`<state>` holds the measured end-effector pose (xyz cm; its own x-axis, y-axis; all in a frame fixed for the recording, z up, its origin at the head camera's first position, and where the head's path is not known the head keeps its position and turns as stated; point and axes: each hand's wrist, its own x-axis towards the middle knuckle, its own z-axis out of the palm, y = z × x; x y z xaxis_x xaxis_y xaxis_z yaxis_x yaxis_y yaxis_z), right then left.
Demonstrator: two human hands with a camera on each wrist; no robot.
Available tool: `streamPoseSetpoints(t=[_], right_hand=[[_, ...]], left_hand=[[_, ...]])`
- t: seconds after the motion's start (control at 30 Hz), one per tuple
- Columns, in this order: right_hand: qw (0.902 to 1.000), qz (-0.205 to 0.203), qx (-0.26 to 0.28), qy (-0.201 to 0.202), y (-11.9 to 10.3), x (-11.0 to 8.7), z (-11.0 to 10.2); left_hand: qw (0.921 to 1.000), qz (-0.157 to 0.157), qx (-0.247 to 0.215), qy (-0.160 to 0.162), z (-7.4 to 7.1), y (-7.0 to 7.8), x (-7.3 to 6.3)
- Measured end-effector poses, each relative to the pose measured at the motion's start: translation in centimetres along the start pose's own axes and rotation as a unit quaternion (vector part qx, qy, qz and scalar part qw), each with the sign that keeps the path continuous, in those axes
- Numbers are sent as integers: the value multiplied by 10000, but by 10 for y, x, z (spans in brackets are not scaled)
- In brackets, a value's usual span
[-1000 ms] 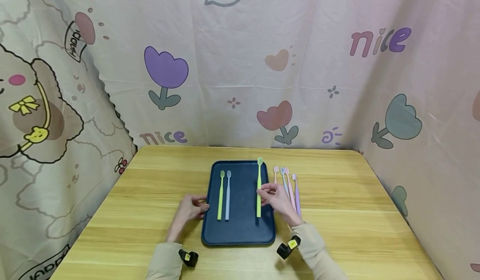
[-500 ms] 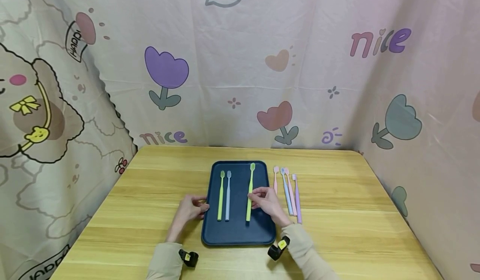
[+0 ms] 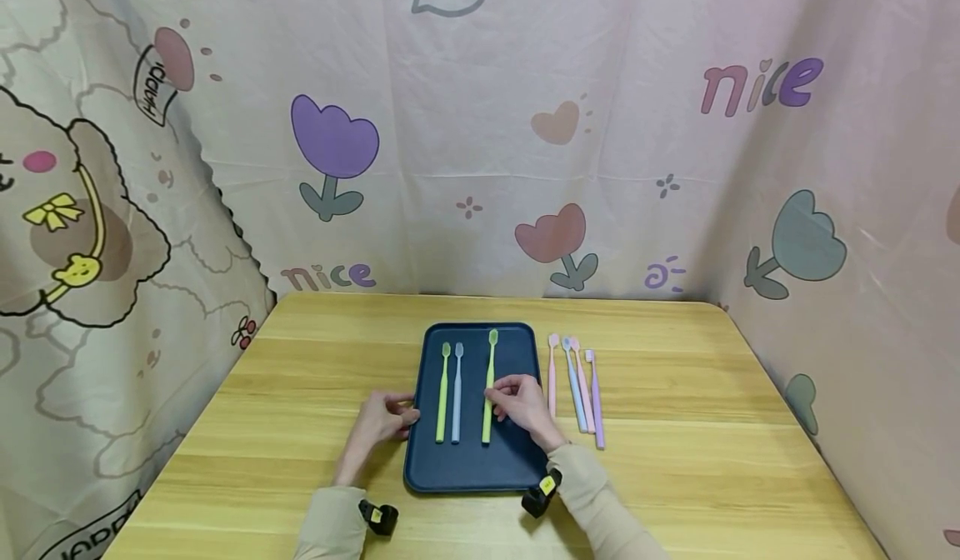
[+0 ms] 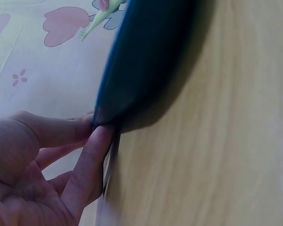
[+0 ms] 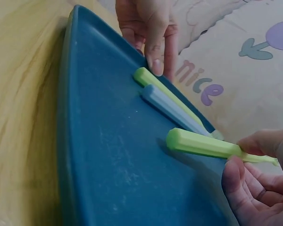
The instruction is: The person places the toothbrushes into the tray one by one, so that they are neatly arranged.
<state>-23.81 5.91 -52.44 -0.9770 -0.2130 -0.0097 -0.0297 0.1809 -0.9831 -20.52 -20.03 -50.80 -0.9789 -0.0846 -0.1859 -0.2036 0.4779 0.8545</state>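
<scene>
The curtain (image 3: 450, 127) reads "nice" in coloured letters; lower-left lettering is cut off. The right hand (image 3: 522, 406) pinches a green toothbrush (image 3: 490, 368) over a dark blue tray (image 3: 457, 475), fingers covering part of its handle. The left hand (image 3: 381, 417) grips the tray's left edge, near another green toothbrush (image 3: 442, 397) and a blue toothbrush (image 3: 457, 397). Bare tray separates these from the held one. Right, four toothbrushes (image 3: 576, 387) lie on the worktop (image 3: 675, 377).

The left hand (image 3: 378, 417) pinches with its fingers (image 3: 399, 397) pointing inward. The right hand (image 3: 522, 404) pinches too, its forearm (image 3: 603, 497) slanted inward; the hands are apart.
</scene>
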Motion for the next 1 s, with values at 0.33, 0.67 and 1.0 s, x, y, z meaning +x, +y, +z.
streamPoseSetpoints(t=[0.33,0.67,1.0], right_hand=[[9991,-268,-302,-104,4,3,9],[9975,-432,-563,-29,7,6,19],[9958,-348,-842,40,7,7,23]], left_hand=[[10000,41,-11,-5,0,1,0],[10000,-37,-52,-18,1,0,0],[10000,35,-38,-14,0,-1,1]])
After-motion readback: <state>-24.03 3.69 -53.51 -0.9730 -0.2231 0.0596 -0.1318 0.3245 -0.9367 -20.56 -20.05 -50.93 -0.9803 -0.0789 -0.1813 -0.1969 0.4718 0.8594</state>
